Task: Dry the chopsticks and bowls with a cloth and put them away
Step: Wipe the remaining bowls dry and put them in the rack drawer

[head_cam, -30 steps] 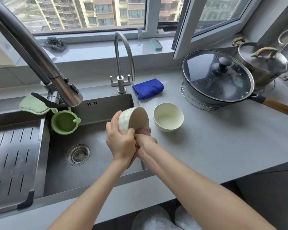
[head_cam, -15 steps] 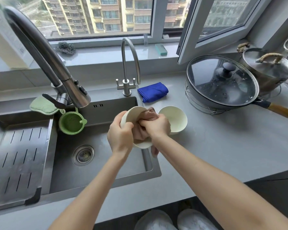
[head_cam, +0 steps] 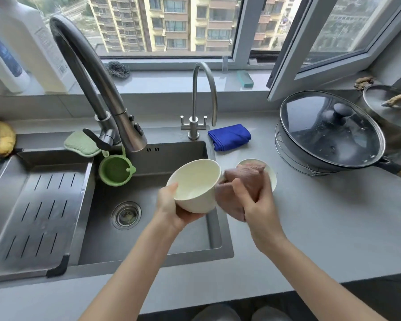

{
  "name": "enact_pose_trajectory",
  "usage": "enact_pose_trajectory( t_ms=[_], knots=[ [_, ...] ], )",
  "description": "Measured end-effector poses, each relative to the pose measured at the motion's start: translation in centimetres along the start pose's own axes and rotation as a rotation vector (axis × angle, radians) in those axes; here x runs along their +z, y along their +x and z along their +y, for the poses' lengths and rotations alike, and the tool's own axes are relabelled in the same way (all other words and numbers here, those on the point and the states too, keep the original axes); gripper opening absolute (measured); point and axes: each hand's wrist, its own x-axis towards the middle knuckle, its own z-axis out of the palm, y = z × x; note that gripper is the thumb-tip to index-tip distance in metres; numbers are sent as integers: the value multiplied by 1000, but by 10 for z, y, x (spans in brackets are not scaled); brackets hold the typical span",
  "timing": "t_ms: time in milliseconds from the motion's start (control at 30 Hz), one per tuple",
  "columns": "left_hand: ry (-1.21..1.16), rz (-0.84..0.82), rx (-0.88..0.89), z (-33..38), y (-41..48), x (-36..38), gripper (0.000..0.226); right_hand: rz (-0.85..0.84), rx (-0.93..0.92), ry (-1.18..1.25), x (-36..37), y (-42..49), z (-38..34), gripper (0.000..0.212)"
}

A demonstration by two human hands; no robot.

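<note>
My left hand [head_cam: 171, 208] grips a cream bowl [head_cam: 195, 184] from below, holding it upright over the right side of the sink with its mouth facing me. Just to its right, my right hand [head_cam: 257, 202] is closed on a bunched pinkish-brown cloth [head_cam: 243, 181], which is outside the bowl and close beside its rim. A second cream bowl [head_cam: 271, 176] stands on the grey counter behind the cloth, mostly hidden by it. No chopsticks are in view.
Steel sink [head_cam: 148, 239] with a drain rack [head_cam: 30, 216] on the left, a tall pull-down faucet [head_cam: 97, 89] and a small tap [head_cam: 202, 100]. A folded blue cloth [head_cam: 229, 136] lies behind the bowls. A lidded pan [head_cam: 329, 133] and a pot [head_cam: 391, 112] stand at right. Banana [head_cam: 4, 137] far left.
My right hand has pulled the cloth out of the held bowl and off to the right. The bowl has turned upright with its inside now in full view. The camera has tilted up.
</note>
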Motion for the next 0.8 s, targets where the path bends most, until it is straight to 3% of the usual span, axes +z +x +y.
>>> enact_pose_trajectory(
  t_ms=[100,200,267,333,433,500,533,600,700,733,800],
  knots=[
    [89,-106,0,-5,-4,3,29,-41,-37,-56,13,10,4,31],
    [263,-222,101,7,-5,-4,34,-36,89,40,8,45,1,33],
    [374,-303,137,12,-5,-10,35,-61,101,-72,4,61,-3,31],
    [480,-318,151,11,-5,-14,39,-32,26,-166,0,71,-16,40],
    [606,-245,141,7,-2,-19,42,-10,-170,-2,-8,66,-53,51],
    [636,-201,124,3,1,-23,44,-82,-243,230,-8,55,-69,38],
    [640,-201,113,1,2,-24,45,-130,-269,209,-7,47,-71,31],
    [643,-217,87,-3,4,-23,51,-234,-310,-163,-1,30,-56,32],
    [658,-236,97,-5,6,-21,56,-256,-517,-1076,-1,13,-6,63],
    [683,-223,111,-5,6,-21,55,-275,-600,-1209,-4,9,10,69],
    [725,-226,128,-7,6,-21,53,-354,-663,-1175,-3,2,24,51]
  ],
)
